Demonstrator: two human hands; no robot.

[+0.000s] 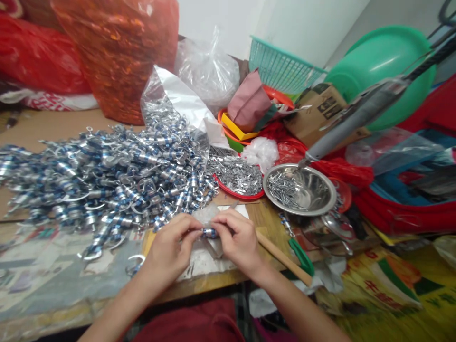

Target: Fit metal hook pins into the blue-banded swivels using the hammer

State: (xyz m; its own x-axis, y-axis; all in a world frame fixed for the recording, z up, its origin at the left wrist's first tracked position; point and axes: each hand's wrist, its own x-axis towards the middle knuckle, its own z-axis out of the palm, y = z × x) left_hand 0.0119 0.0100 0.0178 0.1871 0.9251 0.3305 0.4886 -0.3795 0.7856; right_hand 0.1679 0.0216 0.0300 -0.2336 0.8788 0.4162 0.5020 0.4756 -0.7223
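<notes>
Between my two hands, over the wooden work board [167, 287], is a small blue-and-silver metal fitting [208, 232]. My left hand [176, 242] pinches its left end between thumb and fingers. The other end is gripped by my right hand [237, 240], its fingers curled over the piece. Beneath them a metal block [213, 249] shows in part, the rest hidden by the hands. A big heap of similar blue-and-silver fittings [117, 175] lies to the left. One more fitting [135, 263] sits apart, near my left forearm.
Behind my hands stand a red-rimmed tray of small metal pieces [242, 178] and a steel bowl [320, 190] holding metal pins. A wooden handle [285, 259] and a green-handled tool [302, 256] lie at right. A grey pole-like tool [356, 116] slants above the bowl.
</notes>
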